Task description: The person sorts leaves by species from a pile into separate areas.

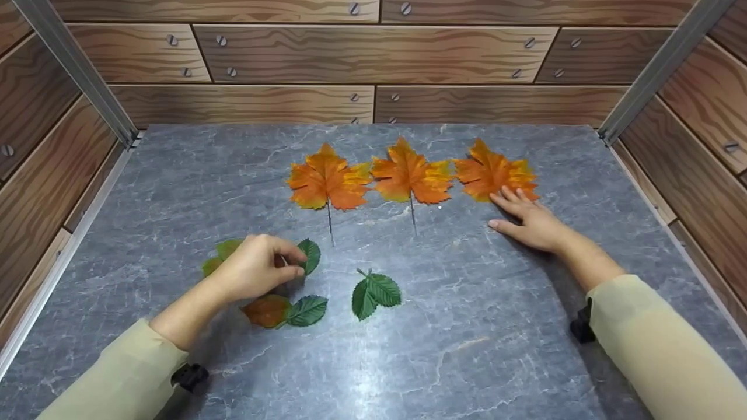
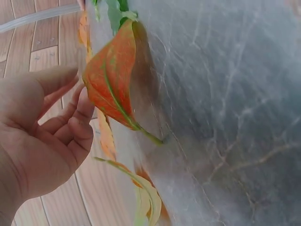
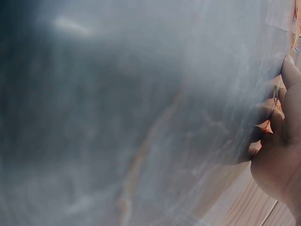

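My left hand (image 1: 257, 265) is over the left side of the table, its thumb and forefinger pinching a green leaf (image 1: 311, 255) at its edge. Part of that leaf is hidden by the fingers. In the left wrist view, an orange-brown leaf (image 2: 113, 75) lies in front of the left fingertips. My right hand (image 1: 534, 224) lies with fingers spread, its fingertips touching the lower edge of the rightmost orange maple leaf (image 1: 487, 169). Beside it in a row are a middle maple leaf (image 1: 408, 175) and a left maple leaf (image 1: 327, 181), their thin stems pointing towards me.
A two-leaf green sprig (image 1: 379, 290) lies near the table's middle. Left of it is a brown-and-green leaf pair (image 1: 306, 311). A yellow-green leaf (image 1: 224, 251) shows partly behind my left hand. Wood-patterned walls (image 1: 373, 55) enclose the grey marbled table (image 1: 467, 350).
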Demonstrator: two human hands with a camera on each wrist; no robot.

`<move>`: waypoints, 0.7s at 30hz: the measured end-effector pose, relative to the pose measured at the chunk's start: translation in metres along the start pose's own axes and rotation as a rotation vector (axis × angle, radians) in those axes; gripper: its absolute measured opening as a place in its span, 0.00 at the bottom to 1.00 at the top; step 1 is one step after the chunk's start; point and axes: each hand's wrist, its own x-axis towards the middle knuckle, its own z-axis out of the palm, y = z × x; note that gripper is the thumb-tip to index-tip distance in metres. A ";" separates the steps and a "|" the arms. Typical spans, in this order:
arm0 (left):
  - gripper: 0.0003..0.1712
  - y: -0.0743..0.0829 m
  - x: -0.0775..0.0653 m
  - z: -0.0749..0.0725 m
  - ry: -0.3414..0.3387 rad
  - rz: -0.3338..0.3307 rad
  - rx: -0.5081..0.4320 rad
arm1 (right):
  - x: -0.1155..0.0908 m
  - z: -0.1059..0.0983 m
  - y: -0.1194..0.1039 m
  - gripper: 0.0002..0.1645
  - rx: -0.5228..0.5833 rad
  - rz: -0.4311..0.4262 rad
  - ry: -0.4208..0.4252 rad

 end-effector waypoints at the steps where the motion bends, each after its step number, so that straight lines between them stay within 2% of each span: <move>1: 0.07 0.001 -0.001 0.001 -0.018 0.020 0.005 | 0.000 0.000 0.000 0.48 -0.001 0.000 0.001; 7: 0.08 0.008 -0.006 0.009 -0.124 0.118 0.096 | 0.000 0.000 0.000 0.48 0.004 0.005 -0.005; 12: 0.13 0.012 -0.006 0.012 -0.178 0.134 0.163 | 0.000 -0.001 0.000 0.48 0.008 0.009 -0.009; 21: 0.14 0.013 -0.004 0.018 -0.188 0.135 0.262 | 0.000 0.000 0.000 0.48 0.003 0.002 0.002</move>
